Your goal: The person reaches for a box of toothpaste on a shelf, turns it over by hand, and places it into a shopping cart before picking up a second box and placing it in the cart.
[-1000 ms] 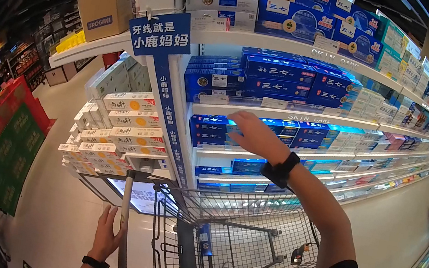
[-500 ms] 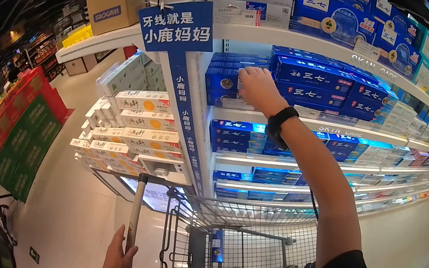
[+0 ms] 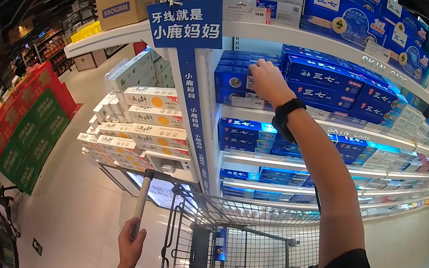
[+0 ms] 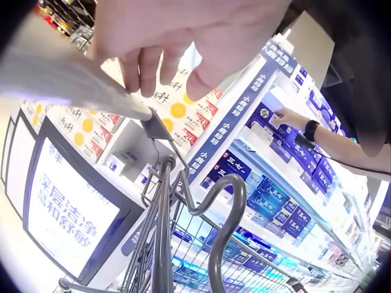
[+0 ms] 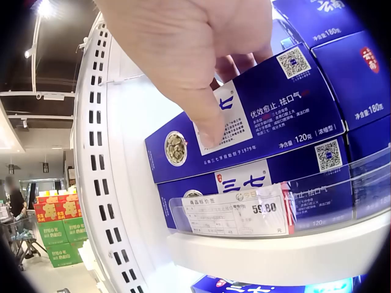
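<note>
My right hand reaches to the second shelf. In the right wrist view its thumb presses the front of a blue toothpaste box and the other fingers go behind the top edge, pinching it. That box sits tilted on another blue toothpaste box. My left hand is at the shopping cart's handle, thumb on one side and fingers on the other. In the left wrist view those fingers hang loosely beside the handle, not wrapped round it. One blue box lies in the cart.
A clear shelf lip with a price tag stands before the boxes. A white perforated panel rises beside them. White boxes are stacked left of the blue sign post. Red and green boxes stand across the aisle.
My right hand has risen from the lower shelf to the second one and now pinches a toothpaste box. The left hand has come up against the cart handle.
</note>
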`<control>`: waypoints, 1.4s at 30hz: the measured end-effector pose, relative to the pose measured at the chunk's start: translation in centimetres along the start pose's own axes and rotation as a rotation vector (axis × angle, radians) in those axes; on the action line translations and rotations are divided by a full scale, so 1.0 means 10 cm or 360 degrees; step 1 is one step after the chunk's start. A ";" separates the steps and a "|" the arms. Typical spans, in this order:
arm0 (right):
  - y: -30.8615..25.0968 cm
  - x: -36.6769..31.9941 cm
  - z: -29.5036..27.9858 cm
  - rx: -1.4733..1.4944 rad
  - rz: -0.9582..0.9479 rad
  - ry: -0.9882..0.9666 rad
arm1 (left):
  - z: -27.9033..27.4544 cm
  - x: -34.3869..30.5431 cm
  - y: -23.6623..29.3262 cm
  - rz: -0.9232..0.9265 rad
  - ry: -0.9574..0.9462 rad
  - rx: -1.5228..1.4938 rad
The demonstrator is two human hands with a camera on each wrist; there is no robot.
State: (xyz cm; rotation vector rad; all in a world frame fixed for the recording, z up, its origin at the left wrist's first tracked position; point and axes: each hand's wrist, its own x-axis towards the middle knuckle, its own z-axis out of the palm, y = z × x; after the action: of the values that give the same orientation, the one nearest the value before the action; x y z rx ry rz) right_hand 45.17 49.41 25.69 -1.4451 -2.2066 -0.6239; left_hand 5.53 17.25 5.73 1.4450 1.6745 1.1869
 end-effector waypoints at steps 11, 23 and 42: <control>0.10 0.11 -0.12 0.0467 0.0181 -0.0318 | 0.04 -0.07 -0.15 0.0217 0.0168 0.0191; 0.16 0.11 -0.22 0.0681 0.0123 -0.0435 | 0.05 -0.03 -0.36 0.0217 0.0210 0.0179; 0.18 -0.15 -0.35 0.0794 -0.0186 -0.0333 | 0.06 -0.04 -0.33 0.0190 0.0258 0.0167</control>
State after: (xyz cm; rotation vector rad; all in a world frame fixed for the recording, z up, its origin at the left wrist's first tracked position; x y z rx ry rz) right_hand 47.76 46.92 27.86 -1.1658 -2.3891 0.0572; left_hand 4.78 16.98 2.48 1.5677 1.8044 1.3298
